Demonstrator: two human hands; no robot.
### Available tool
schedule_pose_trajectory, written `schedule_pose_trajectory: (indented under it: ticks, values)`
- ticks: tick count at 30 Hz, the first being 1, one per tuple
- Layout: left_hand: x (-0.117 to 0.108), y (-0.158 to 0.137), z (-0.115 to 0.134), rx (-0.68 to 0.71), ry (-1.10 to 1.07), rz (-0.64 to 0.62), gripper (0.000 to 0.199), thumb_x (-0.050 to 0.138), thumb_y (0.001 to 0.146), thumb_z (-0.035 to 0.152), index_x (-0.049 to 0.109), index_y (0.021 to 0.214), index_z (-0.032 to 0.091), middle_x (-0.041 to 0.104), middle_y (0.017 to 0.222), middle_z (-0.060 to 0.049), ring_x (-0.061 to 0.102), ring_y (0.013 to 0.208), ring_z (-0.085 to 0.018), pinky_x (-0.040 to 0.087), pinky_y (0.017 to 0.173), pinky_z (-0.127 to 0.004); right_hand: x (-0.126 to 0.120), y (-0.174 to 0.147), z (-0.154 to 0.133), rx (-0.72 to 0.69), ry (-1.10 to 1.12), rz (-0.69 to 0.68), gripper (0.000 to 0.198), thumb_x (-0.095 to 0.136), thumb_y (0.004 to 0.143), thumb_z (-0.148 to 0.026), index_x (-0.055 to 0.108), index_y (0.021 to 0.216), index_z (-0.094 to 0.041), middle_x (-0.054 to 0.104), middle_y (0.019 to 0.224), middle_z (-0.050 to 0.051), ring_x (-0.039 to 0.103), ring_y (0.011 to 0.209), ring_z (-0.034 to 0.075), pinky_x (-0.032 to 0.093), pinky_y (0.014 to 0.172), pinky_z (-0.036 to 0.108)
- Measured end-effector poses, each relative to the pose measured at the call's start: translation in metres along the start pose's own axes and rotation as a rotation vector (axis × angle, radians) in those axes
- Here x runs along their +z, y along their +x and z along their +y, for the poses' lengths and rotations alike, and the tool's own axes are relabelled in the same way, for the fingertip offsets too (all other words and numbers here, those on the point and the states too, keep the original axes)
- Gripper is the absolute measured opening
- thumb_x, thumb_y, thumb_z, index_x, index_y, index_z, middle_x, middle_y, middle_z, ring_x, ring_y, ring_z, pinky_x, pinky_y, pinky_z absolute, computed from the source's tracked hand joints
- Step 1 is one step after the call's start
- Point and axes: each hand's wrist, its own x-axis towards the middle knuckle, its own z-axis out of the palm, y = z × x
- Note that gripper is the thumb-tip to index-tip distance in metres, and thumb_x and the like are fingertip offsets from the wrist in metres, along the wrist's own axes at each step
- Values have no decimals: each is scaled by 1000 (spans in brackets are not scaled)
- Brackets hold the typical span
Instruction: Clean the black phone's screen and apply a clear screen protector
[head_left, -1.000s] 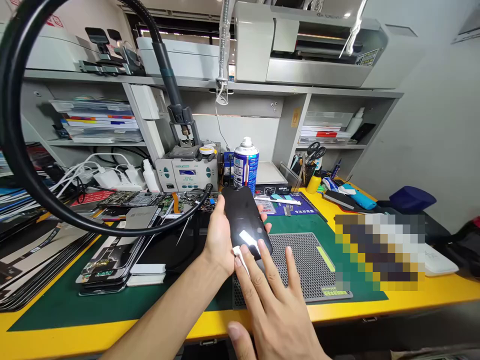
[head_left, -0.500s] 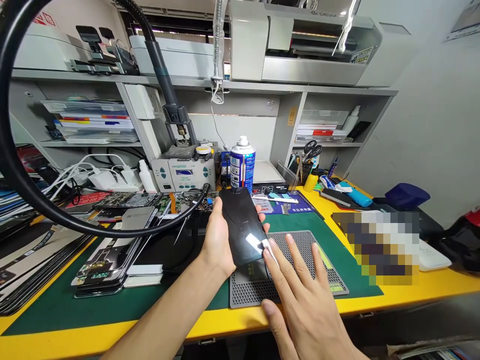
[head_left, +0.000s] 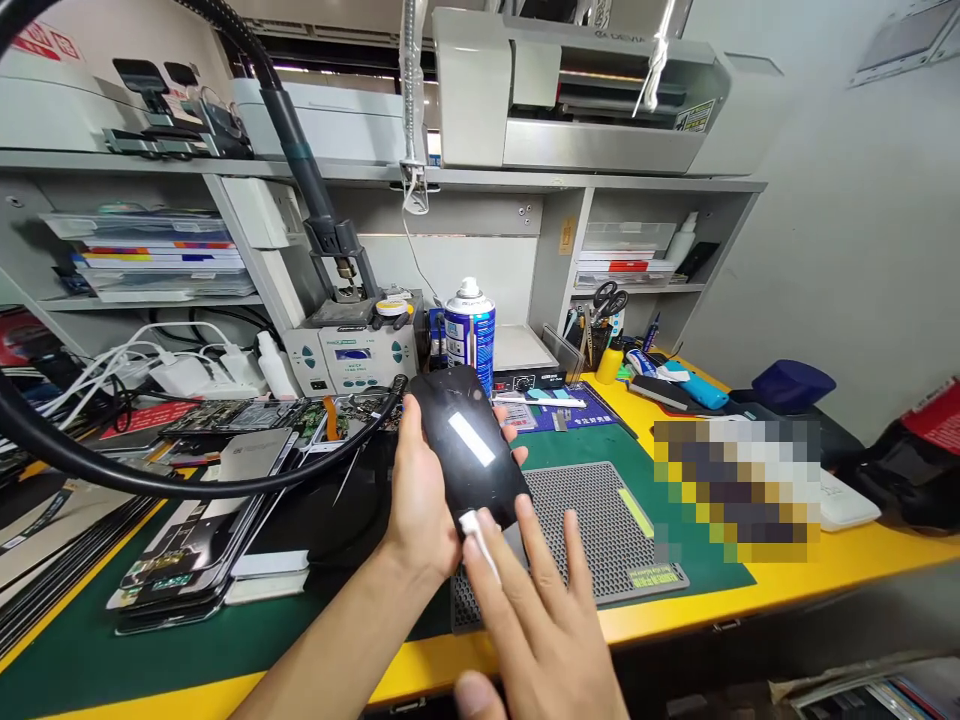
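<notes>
A glossy black smartphone [head_left: 484,480] is tilted toward me, a bright strip of light reflected on its face. My left hand [head_left: 416,490] grips it, thumb along the left edge and fingertips showing past the right edge. At the phone's lower edge, my right hand [head_left: 551,620] presses a small folded white wipe [head_left: 471,523], pinched between the index and middle fingers. The other fingers are stretched out. Below the phone lies a grey perforated mat [head_left: 592,500] on the green work mat [head_left: 705,565].
Stacked phone screens and parts [head_left: 187,530] lie left. A black hose [head_left: 225,488] loops across the left side. Behind the phone stand a blue spray can [head_left: 480,330] and a soldering station [head_left: 356,355]. A yellow bottle [head_left: 610,364] and a blurred-out patch [head_left: 739,480] are right.
My right hand has slid the wipe leftward and down along the phone's lower end. The phone has tilted, so its reflection sits higher. The whole view has shifted slightly.
</notes>
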Motion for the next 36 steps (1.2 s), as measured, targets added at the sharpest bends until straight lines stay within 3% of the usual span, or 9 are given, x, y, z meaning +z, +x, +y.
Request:
schedule_pose_trajectory:
  ticks: [4,11,16,21,25,28,31,34,36]
  values:
    - [-1,-1,2,-10,-13,14,71,29,100,66,72,104,10,74,91,-16,72,74,-26,62,69,-38,15,3,-10,20,-90,34,63,40,100,-47,44,154,-14,49,154,10,24,150,44,7,120,71]
    - [5,-7,3,6,-11,3,71,30,100,65,73,105,9,76,91,-16,73,74,-25,63,71,-38,3,2,8,134,-38,140,52,38,101,-33,50,146,-10,53,151,10,23,152,39,8,122,63]
    - [3,-7,4,-76,-56,-41,74,31,99,69,75,107,9,77,92,-15,74,73,-25,64,70,-37,-7,1,20,155,36,134,51,34,103,-27,43,150,-10,45,157,10,25,153,32,16,123,53]
    - [4,-6,4,-46,-44,-22,70,33,100,65,75,112,10,78,97,-15,76,77,-26,64,74,-39,-4,-3,21,226,146,119,55,40,103,-26,35,157,-16,41,160,8,33,150,30,31,121,49]
    - [5,-8,4,-16,19,16,69,34,100,64,74,113,9,78,98,-16,76,74,-27,65,70,-40,0,-4,15,391,392,175,55,45,102,-21,39,157,-26,46,157,4,47,142,24,40,117,40]
    - [3,-7,4,-33,-23,-12,70,33,100,65,75,110,10,78,98,-15,76,77,-27,64,72,-39,-3,-1,12,560,634,194,44,47,104,-25,55,147,-31,57,148,2,54,136,23,48,111,34]
    - [1,-5,2,-60,-52,-35,68,35,100,64,76,109,11,78,97,-15,76,77,-26,64,72,-39,-11,9,17,829,855,199,33,55,101,-40,73,126,-30,70,131,4,64,125,26,54,104,34]
    - [0,-3,2,-71,-59,-13,67,35,101,63,76,110,11,78,97,-15,76,75,-26,64,72,-41,-18,21,26,1103,1130,201,41,69,90,-55,78,118,-26,73,124,8,68,117,31,57,100,38]
    - [0,-3,2,-52,-55,17,65,35,101,62,75,114,11,78,101,-15,76,77,-26,64,74,-42,-22,27,33,1183,1346,218,49,77,83,-55,76,120,-23,73,124,10,69,114,31,57,99,40]
